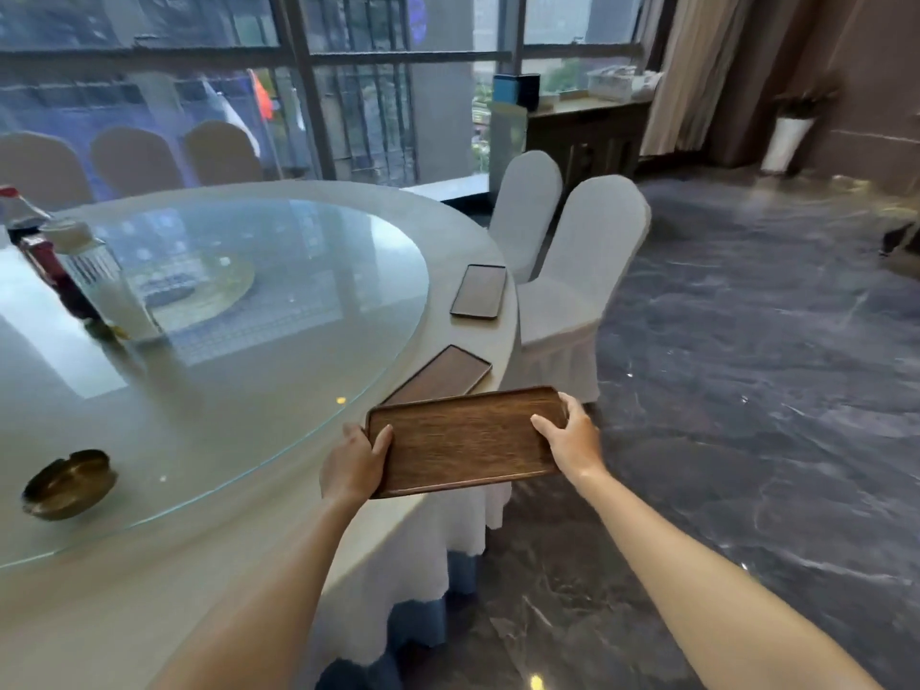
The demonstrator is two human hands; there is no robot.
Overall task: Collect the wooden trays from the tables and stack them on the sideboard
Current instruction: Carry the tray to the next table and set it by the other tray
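I hold a dark wooden tray [463,440] level above the round table's right edge. My left hand [354,463] grips its left short side and my right hand [570,435] grips its right short side. A second wooden tray [443,373] lies flat on the table rim [308,470] just beyond the held one, partly hidden by it. A third wooden tray [479,291] lies farther along the rim near the white chairs. A dark wooden sideboard [590,132] stands by the window at the back.
A glass turntable [239,341] covers the table's middle, carrying bottles [89,276] at the left. A brass ashtray [69,483] sits near the front left. Two white-covered chairs [577,276] stand at the table's right. Dark marble floor [747,390] spreads toward the sideboard; a white planter [786,141] stands far right.
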